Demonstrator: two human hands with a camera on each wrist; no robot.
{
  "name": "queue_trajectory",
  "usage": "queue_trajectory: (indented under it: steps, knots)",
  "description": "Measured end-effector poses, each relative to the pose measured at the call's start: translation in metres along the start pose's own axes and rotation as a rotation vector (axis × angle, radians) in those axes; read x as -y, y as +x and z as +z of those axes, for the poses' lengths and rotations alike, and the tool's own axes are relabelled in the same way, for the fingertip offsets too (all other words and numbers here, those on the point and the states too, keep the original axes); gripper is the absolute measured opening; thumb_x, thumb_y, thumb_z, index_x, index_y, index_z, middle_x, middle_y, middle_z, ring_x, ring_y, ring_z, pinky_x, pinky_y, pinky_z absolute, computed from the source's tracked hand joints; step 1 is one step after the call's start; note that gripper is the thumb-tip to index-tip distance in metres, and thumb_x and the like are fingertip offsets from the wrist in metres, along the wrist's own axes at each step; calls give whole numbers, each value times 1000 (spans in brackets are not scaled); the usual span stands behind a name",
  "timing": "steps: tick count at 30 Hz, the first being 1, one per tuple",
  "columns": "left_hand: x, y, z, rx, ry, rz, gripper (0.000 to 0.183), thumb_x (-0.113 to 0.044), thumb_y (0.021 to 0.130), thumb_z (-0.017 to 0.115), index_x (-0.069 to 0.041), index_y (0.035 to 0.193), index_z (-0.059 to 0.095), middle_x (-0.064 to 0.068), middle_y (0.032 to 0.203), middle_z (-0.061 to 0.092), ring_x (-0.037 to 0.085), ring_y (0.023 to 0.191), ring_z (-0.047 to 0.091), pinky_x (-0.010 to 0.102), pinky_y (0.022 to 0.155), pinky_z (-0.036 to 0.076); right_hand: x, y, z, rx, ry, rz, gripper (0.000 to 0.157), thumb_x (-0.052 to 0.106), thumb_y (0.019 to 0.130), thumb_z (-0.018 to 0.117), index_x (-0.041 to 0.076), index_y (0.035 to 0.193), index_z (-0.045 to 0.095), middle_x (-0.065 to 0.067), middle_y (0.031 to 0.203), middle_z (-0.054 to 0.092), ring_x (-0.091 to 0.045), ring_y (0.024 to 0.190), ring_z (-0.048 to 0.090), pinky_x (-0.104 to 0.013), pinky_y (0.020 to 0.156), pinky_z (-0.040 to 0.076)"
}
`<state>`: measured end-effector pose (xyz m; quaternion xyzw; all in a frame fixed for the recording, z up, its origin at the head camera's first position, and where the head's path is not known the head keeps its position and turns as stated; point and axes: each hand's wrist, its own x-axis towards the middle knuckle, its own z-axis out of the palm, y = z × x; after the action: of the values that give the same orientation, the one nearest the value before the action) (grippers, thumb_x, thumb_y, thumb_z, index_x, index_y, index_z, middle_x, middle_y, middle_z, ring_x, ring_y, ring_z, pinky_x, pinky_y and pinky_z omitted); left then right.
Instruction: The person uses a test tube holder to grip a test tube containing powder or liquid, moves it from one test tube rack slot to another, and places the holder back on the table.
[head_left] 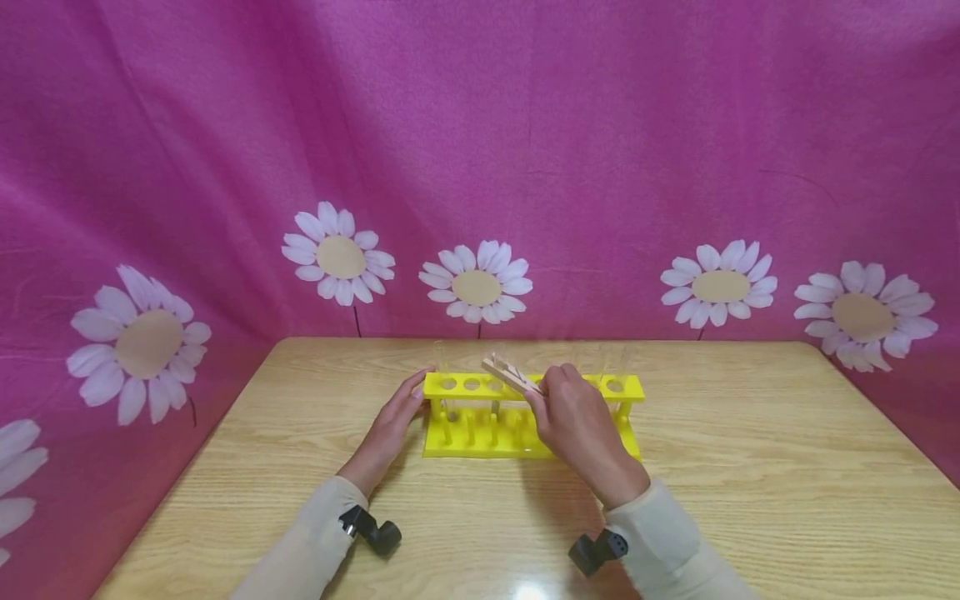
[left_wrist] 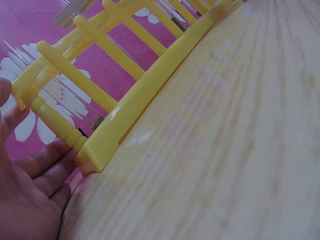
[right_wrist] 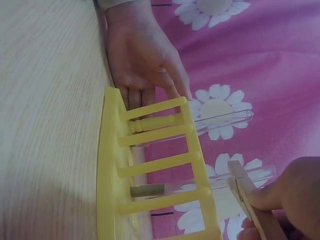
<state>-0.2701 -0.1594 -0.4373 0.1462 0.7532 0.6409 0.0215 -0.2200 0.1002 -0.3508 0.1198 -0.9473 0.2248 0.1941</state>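
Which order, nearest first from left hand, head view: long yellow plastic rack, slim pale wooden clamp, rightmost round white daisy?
1. Yellow rack, beside the left hand.
2. Wooden clamp, farther right, in the right hand.
3. Rightmost daisy, far right, on pink cloth.

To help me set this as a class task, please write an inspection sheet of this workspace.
Surface: wood-grain table; light glare at the near edge.
Job's things: yellow test tube rack, standing upright; clear test tubes in it, one with dull greenish-brown matter at its bottom; wooden test tube clamp, its tip at a tube's upper part, grip on the glass unclear.
Clutter: nothing seen.
Left hand: touches the rack's left end.
Right hand: pinches the clamp above the rack.
Cables: nothing seen.
Surroundings: magenta cloth printed with white daisies; black wrist cameras on both sleeves.
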Motion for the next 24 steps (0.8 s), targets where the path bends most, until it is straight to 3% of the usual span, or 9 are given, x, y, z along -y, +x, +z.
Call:
queue_trajectory:
  steps: [17,24]
  knots:
    - [1,1,0,-11,-2,-3,50,-39,105,34,-19,151,33,-4,153,35,19,138,33,47,114,25,0,1,-2,63,-3,35,20,20,89,70,6,86,56,-3,73,48,-18,59,43,-27,51,39]
    - [2,1,-1,-10,3,-10,51,-41,105,34,-21,151,33,-4,153,34,20,139,32,48,114,24,0,2,-1,104,27,93,20,22,89,71,7,89,58,-3,71,50,-18,58,45,-26,50,40]
